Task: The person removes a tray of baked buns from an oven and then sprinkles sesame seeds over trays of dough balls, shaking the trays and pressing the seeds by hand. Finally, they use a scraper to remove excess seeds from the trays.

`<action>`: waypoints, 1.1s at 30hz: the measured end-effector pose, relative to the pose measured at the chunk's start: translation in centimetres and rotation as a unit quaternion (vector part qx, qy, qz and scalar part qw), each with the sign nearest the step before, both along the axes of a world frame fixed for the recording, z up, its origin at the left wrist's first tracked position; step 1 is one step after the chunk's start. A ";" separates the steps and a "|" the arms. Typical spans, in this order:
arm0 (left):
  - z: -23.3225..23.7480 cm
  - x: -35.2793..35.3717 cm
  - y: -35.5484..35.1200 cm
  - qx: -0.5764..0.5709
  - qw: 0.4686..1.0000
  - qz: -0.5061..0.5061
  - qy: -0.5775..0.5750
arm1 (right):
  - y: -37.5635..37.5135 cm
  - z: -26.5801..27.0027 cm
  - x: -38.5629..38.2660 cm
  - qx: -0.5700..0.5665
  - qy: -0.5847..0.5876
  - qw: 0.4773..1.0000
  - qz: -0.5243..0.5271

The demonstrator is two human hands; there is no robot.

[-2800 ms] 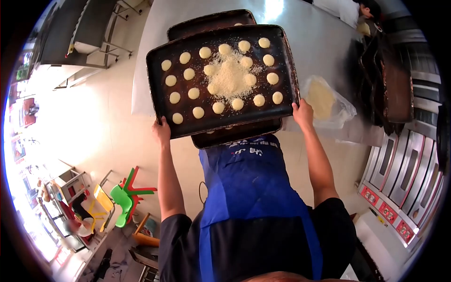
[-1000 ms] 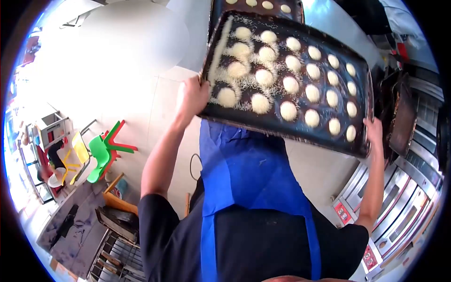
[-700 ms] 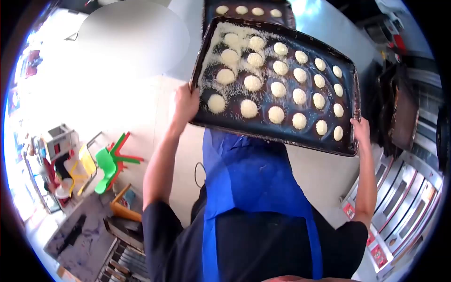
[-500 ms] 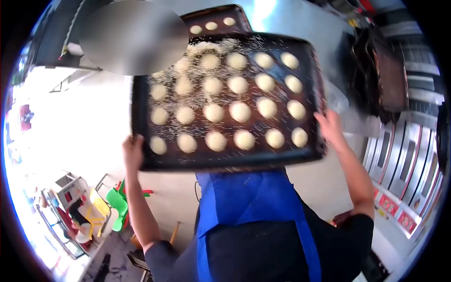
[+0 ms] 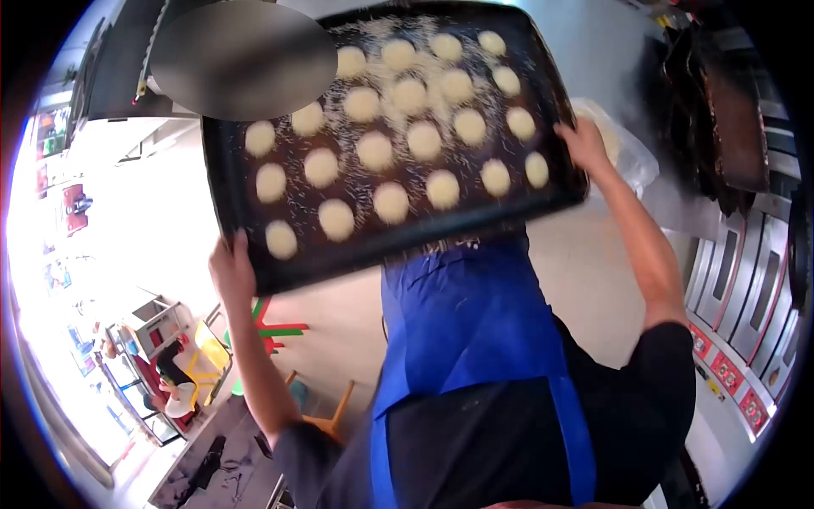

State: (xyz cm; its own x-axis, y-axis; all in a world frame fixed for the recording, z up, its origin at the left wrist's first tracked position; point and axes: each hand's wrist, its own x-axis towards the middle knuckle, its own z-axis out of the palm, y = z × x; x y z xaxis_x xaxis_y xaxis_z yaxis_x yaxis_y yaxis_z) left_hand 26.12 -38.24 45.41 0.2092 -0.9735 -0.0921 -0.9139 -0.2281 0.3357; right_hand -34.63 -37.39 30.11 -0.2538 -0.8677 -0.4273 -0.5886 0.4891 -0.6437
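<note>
I hold a large dark baking tray (image 5: 407,240) in front of me with both hands, its right side raised higher than its left in view. Rows of round pale dough balls (image 5: 376,151) lie on it, with fine whitish shreds (image 5: 431,75) scattered among them, thickest toward the far side. My left hand (image 5: 233,270) is closed on the near left corner. On the right edge, my right hand (image 5: 585,146) grips the rim. A blurred oval hides the tray's far left corner.
A clear plastic bag (image 5: 636,161) lies on the metal table (image 5: 581,51) beyond my right hand. Dark trays (image 5: 736,127) stand at the right, above an oven front (image 5: 738,297). Stools (image 5: 335,416) and a seated person (image 5: 176,399) are at lower left.
The tray has moved up and left in view and tilted, its right side rising. The shreds have shifted from the left toward the far middle. Another tray behind it is now hidden.
</note>
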 end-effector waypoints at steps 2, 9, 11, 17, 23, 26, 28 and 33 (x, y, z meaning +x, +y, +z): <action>-2.3 4.1 2.9 -0.143 0.983 -0.095 0.068 | 3.2 1.6 1.8 -0.145 -0.012 0.989 0.014; -2.2 0.8 3.3 0.005 1.000 -0.003 0.017 | -2.6 1.0 0.7 -0.080 0.029 0.994 0.069; -4.5 2.7 5.6 -0.148 0.978 -0.011 0.143 | 0.6 3.0 2.4 -0.164 0.092 0.979 0.072; -6.1 1.2 4.0 0.037 0.991 0.029 0.126 | 0.5 3.0 -0.9 -0.037 0.046 0.994 0.089; -9.6 8.8 4.6 0.147 0.968 0.037 0.198 | 0.7 7.4 3.3 -0.016 0.222 0.962 0.161; -5.9 -0.1 4.0 0.086 0.989 0.046 0.111 | -0.7 7.1 0.2 -0.009 0.151 0.984 0.099; -4.3 -0.5 7.2 0.098 0.989 0.034 0.104 | 3.2 6.1 -2.6 -0.084 -0.025 0.991 0.099; -10.6 3.2 6.0 0.053 0.980 -0.003 0.192 | 5.3 7.1 0.8 -0.061 0.177 0.979 0.083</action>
State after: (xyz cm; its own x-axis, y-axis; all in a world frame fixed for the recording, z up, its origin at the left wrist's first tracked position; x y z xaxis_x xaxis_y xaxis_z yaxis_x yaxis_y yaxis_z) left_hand 29.33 -32.23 34.79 0.1329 -0.9554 -0.2636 -0.7271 -0.2748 0.6291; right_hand -33.87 -32.13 37.22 -0.2183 -0.9486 -0.2291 -0.8502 0.3001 -0.4326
